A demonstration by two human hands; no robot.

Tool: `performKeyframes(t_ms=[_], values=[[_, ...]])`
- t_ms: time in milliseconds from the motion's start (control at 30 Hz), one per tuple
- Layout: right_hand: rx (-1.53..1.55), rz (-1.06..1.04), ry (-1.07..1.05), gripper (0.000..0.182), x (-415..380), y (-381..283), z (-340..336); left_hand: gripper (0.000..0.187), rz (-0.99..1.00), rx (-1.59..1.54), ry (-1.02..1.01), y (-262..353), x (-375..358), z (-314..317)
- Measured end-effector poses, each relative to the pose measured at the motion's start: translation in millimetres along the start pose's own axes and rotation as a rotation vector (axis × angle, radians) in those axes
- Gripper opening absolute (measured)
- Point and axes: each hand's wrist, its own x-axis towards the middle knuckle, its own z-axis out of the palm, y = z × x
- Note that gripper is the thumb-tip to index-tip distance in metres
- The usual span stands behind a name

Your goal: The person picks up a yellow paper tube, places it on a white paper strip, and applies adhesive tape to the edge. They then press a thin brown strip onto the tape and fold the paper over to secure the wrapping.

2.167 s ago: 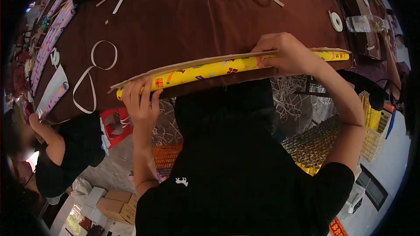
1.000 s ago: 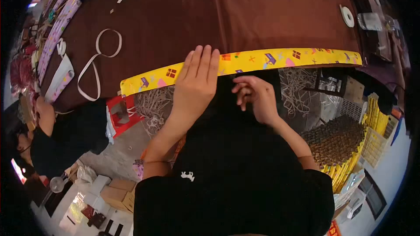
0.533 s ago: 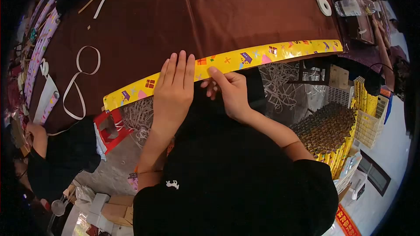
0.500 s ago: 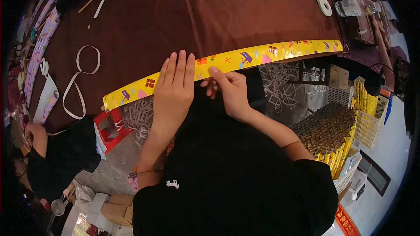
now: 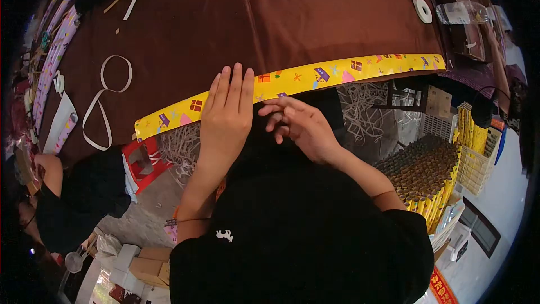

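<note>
Head view, with hours read from its centre and 12 at the far side: the yellow strip (image 5: 292, 83) lies along the near edge of the brown table (image 5: 185, 50), running from 9 o'clock up to 2 o'clock, its printed face up with small coloured figures on it.

The left hand (image 5: 226, 114), between 10 and 11 o'clock, rests palm down across the strip, its four fingers straight, close together and pointing to 12; they grip nothing. The right hand (image 5: 310, 132), between 2 and 3 o'clock, has its fingers parted and loosely bent, with nothing visible in its grasp. Its fingertips point towards 9 at the strip's near edge; whether they touch it, I cannot tell.

On the table, a white ribbon (image 5: 102, 92) lies looped between 9 and 10 o'clock, and pink rolls (image 5: 55, 67) lie farther out that way. Towards 2 stand a white roll (image 5: 417, 4) and, just beyond it, a clear bottle (image 5: 458, 13) on its side.

Below the table, many yellow tubes (image 5: 424, 166) are packed together between 3 and 4, near a cream crate (image 5: 475, 169). A red stool (image 5: 149, 179) is near 9, a co-worker (image 5: 70, 202) in black between 8 and 9, and cardboard boxes (image 5: 153, 270) near 7.
</note>
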Motion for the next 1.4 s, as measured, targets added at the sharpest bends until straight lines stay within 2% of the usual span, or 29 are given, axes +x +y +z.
performKeyframes(t_ms=[100,133,200,233,300,333,367,433,500,700,867,900,967,1067,1200,1267,1300,1333,1400], values=[[0.148,0.153,-0.114,0.054,-14,-16,6,0.043,0.010,0.008,-0.001,0,0,0],[0.150,0.152,-0.113,0.054,-17,-19,5,0.043,0.012,0.008,-0.003,0,0,0],[0.004,0.229,-0.144,0.060,-26,-23,3,0.043,0.013,0.008,0.002,0,0,-1],[-0.264,0.140,-0.091,0.056,-35,-26,5,0.043,0.012,0.010,0.000,0,-1,1],[-1.038,-0.407,-0.015,0.044,-39,-35,1,0.042,0.025,0.039,0.013,-1,-3,6],[-1.373,-0.825,0.102,0.036,-29,-43,3,0.042,0.023,0.043,0.009,0,-3,4],[-1.760,-1.021,0.188,0.042,-22,-53,2,0.041,0.020,0.031,0.010,0,-1,2],[-2.087,-0.944,0.182,0.044,-9,-65,9,0.041,0.014,0.028,0.009,1,0,0],[-2.037,-0.958,0.140,0.039,2,-56,0,0.049,-0.025,-0.059,-0.014,2,-1,-1],[-1.984,-1.045,0.105,0.029,14,-46,-4,0.049,-0.028,-0.065,-0.009,2,-2,1],[-1.959,-1.325,0.130,0.015,20,-41,-9,0.050,-0.024,-0.063,-0.010,1,0,0],[-1.959,-1.323,0.129,0.015,21,-38,-12,0.050,-0.025,-0.063,-0.016,1,-1,0],[-1.924,-1.463,0.124,0.013,26,-34,-17,0.050,-0.026,-0.063,-0.017,1,-1,0],[-1.981,-1.473,0.032,0.015,22,-39,-19,0.050,-0.032,-0.063,-0.023,2,0,-2],[-2.046,-1.400,-0.131,0.020,21,-54,-22,0.049,-0.037,-0.070,-0.019,1,-1,-1],[-2.010,-1.323,-0.281,0.029,24,-64,-26,0.045,-0.015,-0.031,-0.011,1,-1,0],[-2.047,-1.174,-0.283,0.039,20,-72,-25,0.043,0.006,0.007,-0.002,0,-1,1],[-2.046,-1.177,-0.289,0.039,20,-74,-20,0.043,0.001,0.009,-0.001,0,-1,2],[-2.090,-1.006,-0.027,0.043,20,-76,-11,0.042,0.011,0.016,0.018,-1,-2,3]])
